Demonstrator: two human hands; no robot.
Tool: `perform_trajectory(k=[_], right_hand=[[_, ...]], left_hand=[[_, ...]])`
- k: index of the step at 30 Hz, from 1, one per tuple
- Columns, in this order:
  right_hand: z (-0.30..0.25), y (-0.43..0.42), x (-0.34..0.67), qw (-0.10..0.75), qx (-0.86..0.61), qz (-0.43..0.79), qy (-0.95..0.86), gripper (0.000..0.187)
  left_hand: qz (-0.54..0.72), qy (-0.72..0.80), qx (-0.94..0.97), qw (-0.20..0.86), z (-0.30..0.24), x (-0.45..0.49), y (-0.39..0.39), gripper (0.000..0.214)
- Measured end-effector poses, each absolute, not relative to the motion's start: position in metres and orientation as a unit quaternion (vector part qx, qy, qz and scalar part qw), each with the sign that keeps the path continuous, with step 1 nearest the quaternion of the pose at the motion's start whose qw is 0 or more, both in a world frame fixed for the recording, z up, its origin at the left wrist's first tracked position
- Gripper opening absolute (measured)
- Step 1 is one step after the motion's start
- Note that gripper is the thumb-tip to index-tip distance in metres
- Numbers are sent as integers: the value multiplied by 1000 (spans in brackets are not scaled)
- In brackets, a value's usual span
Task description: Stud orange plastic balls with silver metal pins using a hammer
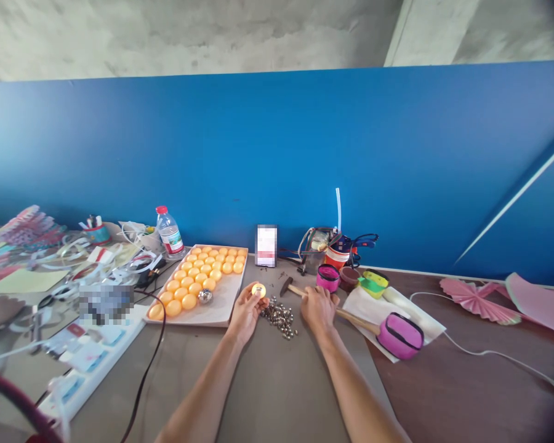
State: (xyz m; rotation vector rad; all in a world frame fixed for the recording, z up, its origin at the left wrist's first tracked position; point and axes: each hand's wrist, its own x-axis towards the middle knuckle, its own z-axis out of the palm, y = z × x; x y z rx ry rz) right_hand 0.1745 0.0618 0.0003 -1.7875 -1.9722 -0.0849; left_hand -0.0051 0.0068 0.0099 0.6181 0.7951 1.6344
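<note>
Between the fingertips of my left hand (245, 312) is an orange ping-pong ball (258, 290), with a small shiny spot on its top. My right hand (318, 306) is closed around the wooden handle of a hammer (359, 320); the dark hammer head points left, toward the ball, and looks low over the mat. A heap of small shiny metal studs (281, 318) lies between both hands. To the left, a shallow box (221, 295) holds rows of orange balls (194, 288) and one ball covered in silvery metal (205, 296).
A phone (266, 246) stands against the blue partition (277, 154). Right of the hammer are purple containers (401, 336), a yellow-green one (373, 283) and white cloth (410, 304). A bottle (170, 234), power strip (96, 363) and black cable (154, 357) occupy the left. Another person's hand (0, 315) is far left.
</note>
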Motion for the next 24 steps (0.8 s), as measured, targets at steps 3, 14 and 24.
perform_trajectory(k=[3,14,24], right_hand=[[1,63,175,177,-678,3,-713,18],[11,73,189,111,-741,123,-651,35],[4,72,197,174,-777,-1,-605,28]], left_hand=[[694,343,265,575,10,-4,6,43],[683,365,261,576,9,-4,6,41],[684,397,268,550,8,-3,7,44]])
